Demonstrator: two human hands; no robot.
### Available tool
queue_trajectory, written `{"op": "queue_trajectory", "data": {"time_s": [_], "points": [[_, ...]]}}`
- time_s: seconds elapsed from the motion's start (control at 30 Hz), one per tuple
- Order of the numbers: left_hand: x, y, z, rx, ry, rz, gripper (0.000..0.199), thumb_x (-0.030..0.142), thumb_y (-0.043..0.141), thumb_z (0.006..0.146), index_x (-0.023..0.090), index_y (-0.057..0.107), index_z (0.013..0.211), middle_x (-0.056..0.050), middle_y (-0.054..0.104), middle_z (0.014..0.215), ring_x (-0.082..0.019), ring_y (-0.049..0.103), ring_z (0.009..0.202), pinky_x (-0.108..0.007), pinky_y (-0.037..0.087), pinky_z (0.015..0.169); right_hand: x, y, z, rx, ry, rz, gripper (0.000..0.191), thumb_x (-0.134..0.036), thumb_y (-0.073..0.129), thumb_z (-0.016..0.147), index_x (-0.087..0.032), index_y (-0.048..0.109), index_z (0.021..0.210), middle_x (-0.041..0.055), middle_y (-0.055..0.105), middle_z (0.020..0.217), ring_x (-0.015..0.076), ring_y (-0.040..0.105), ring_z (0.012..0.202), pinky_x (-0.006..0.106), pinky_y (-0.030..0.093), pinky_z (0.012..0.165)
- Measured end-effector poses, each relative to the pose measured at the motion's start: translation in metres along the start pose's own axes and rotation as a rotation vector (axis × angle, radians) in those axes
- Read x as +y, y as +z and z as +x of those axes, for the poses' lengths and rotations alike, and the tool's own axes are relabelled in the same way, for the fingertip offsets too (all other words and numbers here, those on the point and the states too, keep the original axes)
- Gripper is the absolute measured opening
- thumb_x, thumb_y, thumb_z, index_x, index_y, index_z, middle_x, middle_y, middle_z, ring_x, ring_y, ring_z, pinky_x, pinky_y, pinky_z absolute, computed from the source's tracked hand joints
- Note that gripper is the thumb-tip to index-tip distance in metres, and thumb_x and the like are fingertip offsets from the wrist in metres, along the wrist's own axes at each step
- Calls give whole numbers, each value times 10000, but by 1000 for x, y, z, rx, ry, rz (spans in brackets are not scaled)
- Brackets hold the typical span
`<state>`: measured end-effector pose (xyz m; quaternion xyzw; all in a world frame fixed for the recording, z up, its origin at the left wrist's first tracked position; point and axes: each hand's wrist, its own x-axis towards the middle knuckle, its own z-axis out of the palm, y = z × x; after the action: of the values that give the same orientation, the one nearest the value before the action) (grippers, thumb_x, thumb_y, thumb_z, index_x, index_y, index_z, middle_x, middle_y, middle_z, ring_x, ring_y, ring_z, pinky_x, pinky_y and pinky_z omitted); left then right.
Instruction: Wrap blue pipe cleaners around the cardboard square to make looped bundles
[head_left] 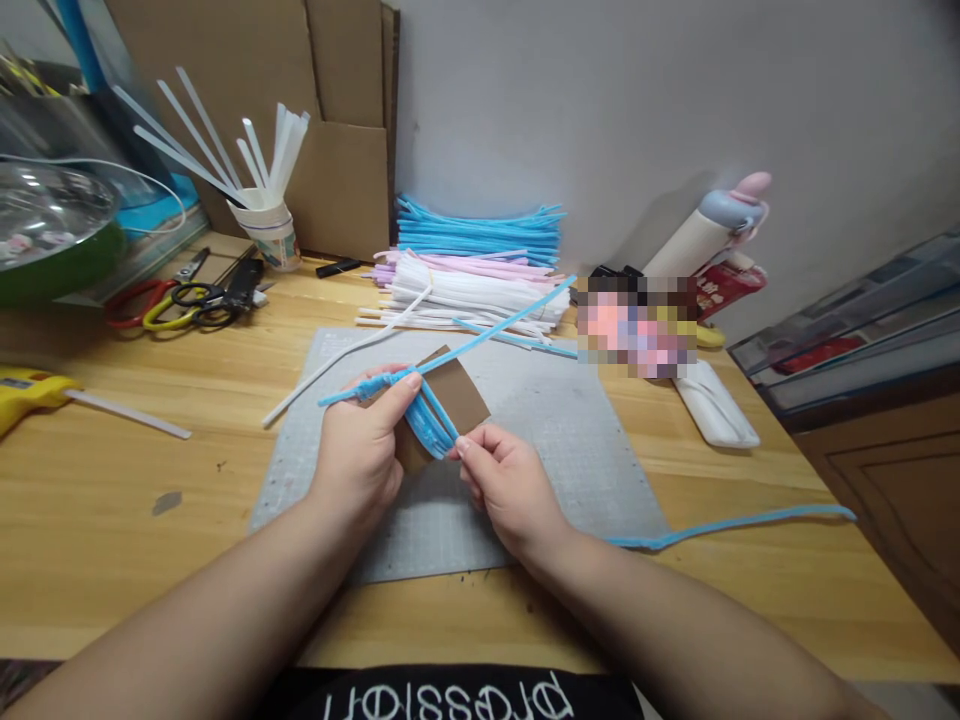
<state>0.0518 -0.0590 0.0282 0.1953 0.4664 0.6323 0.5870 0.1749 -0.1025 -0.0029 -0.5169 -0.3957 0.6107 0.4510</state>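
Note:
Blue pipe cleaners (429,425) are wrapped round a square of brown cardboard (459,392), above a grey cutting mat (577,450). My left hand (367,435) grips the card and the blue strands at the left, its thumb pressed on top. My right hand (506,480) pinches the lower right end of the blue strands between thumb and fingertips. One long blue strand sticks out to the upper right, and a twisted blue end pokes out left past my left hand. The fingers behind the card are hidden.
Bundles of blue (480,232), pink and white pipe cleaners (465,300) lie by the wall. Scissors (169,305), a cup of white sticks (268,235) and a yellow glue gun (34,395) are at left. A bottle (697,235) and tissue pack (716,405) stand right.

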Motion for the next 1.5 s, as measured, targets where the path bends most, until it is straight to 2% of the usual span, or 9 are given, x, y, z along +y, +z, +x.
{"op": "queue_trajectory", "data": {"time_s": [0.17,0.27,0.43,0.53,0.73,0.83,1.03,1.23,1.5], "points": [[1,0,1,-2,17,16,308,208,828,536,171,658,790,29,662,657,-127,601,576,-226,523,543,3,-3,4,-107,93,59,324,-483,633,758,-172,542,772,-98,419,451,43,269,363,185,186,350],[5,-1,3,-40,-81,8,280,191,800,568,174,658,808,16,682,659,-152,623,573,-259,543,529,1,-6,4,-161,61,65,314,-469,630,781,-187,533,881,-105,451,442,49,289,359,175,206,351],[14,-2,5,-177,-350,99,178,201,730,634,121,645,768,-43,687,623,-193,637,504,-300,541,470,1,-6,3,-229,91,124,308,-449,646,770,-178,508,722,-62,555,523,27,326,341,181,212,345],[17,-2,4,-267,-412,117,231,190,736,629,125,631,824,-30,677,605,-197,638,485,-296,529,460,4,-6,3,-245,72,139,298,-445,647,771,-166,543,754,-28,619,562,32,365,323,190,213,338],[15,-2,-2,-432,-295,134,300,258,727,669,128,651,929,-64,725,753,-224,678,627,-319,534,588,3,-7,3,-118,-41,121,328,-425,608,816,-142,575,654,13,650,565,25,372,333,204,236,372],[8,-4,-2,-519,-253,168,251,248,724,681,142,658,899,-63,727,809,-211,675,713,-302,512,668,1,-8,3,-29,-85,162,284,-413,614,817,-152,571,712,7,653,576,33,379,334,207,247,376],[-3,-6,0,-446,-109,341,273,213,766,608,121,646,835,-67,707,811,-178,630,718,-278,469,690,1,-8,3,14,-106,188,249,-393,618,816,-158,559,758,1,649,569,40,388,323,205,249,367],[-3,-6,0,-456,-110,359,220,209,727,625,128,627,803,-35,688,739,-156,604,674,-262,450,668,1,-7,1,-16,-80,195,243,-383,607,823,-153,555,762,3,645,553,36,377,312,199,220,359],[-5,-7,0,-452,-117,359,246,235,738,645,133,619,835,-46,696,783,-176,624,700,-279,464,671,1,-7,1,-7,-88,166,250,-408,610,813,-169,556,767,-7,639,550,47,384,319,212,249,365]]}}
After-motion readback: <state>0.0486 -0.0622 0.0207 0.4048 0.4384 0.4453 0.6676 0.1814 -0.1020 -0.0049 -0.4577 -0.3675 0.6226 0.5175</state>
